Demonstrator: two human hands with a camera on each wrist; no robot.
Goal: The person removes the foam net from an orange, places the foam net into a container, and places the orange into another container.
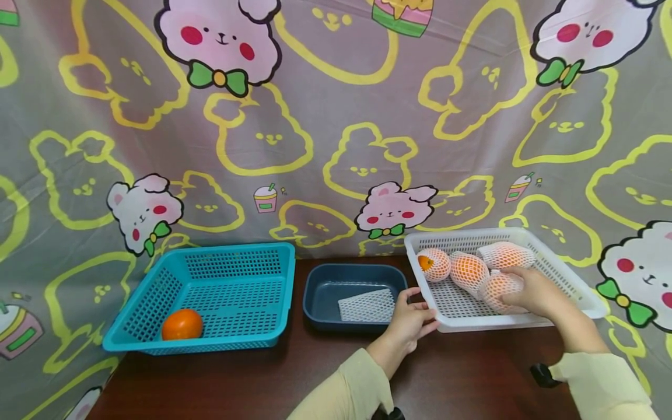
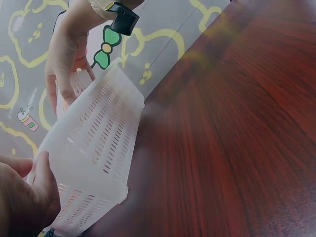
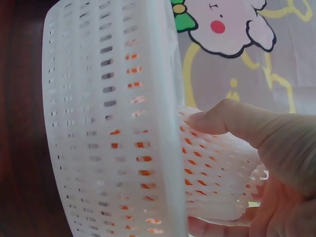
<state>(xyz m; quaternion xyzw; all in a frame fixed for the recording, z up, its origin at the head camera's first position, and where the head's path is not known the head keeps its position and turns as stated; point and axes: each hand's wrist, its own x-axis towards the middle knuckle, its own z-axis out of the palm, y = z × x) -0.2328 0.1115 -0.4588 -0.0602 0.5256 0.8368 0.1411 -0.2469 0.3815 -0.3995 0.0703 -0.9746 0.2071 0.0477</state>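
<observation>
Right hand (image 1: 532, 290) had its fingers curled round a netted orange (image 1: 497, 290), right off its palm's left side, in the white basket (image 1: 483, 322); left hand (image 1: 406, 322), farther off, just pinched the corner tbh.

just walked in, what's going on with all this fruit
A person's right hand grips a netted orange fruit in the white basket while the left hand holds its rim. Three more netted fruits lie there. One bare fruit sits in the teal basket; a loose net lies in the blue tray.
</observation>
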